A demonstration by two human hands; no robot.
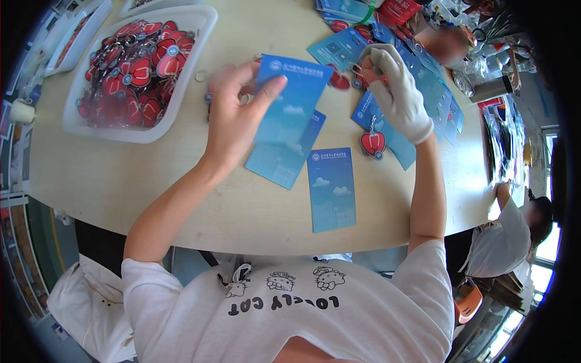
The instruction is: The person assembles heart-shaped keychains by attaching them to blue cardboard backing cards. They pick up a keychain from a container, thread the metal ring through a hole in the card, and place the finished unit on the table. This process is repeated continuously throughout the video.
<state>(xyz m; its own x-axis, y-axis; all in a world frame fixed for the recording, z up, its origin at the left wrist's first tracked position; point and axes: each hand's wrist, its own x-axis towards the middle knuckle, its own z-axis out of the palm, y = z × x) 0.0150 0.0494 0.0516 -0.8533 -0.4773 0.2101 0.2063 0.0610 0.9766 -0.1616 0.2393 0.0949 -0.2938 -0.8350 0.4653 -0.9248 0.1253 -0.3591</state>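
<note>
My left hand (233,112), bare, holds a tall blue card (284,130) with printed clouds, thumb across its upper part. The lower corner of another blue card shows behind it. My right hand (399,97) wears a white glove and has its fingers closed at a red heart-shaped keychain (358,81); the grip itself is partly hidden. Just below that hand, a keychain (373,144) with a red heart and small round tag lies by the blue cards. A single blue card (332,196) rests flat nearer me. Beside my left hand lies a metal ring (201,75).
At the left stands a white plastic tub (204,37) heaped with red heart keychains, with more trays behind it. Blue cards (439,103) spread in a pile at the right. Past them are a red packet (398,11) and clutter. Another person (499,236) sits at the far right.
</note>
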